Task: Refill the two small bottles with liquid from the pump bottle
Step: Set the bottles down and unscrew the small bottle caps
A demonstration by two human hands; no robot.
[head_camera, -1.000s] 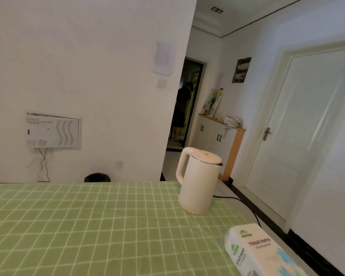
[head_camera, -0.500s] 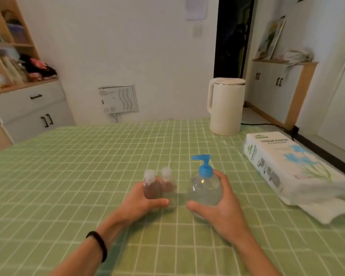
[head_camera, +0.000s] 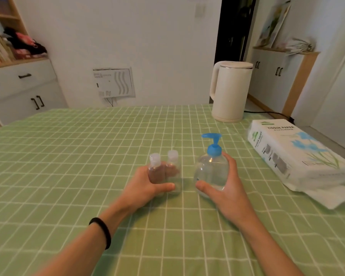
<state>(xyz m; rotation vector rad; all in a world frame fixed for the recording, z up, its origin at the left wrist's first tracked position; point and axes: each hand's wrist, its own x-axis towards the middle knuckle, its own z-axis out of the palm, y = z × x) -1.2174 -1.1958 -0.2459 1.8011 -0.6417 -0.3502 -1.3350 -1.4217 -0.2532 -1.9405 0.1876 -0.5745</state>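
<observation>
On the green checked tablecloth (head_camera: 68, 156), left of the pump bottle (head_camera: 211, 172) gripped by the right hand (head_camera: 225, 188), the left hand (head_camera: 145, 188) clasps both small bottles (head_camera: 163, 170); setup stage, caps probably come off next.

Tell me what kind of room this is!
Most likely a room in someone's home, perhaps a dining area. A table with a green checked tablecloth holds a white electric kettle and a pack of tissue paper, and a white cabinet with drawers stands by the wall.
</observation>
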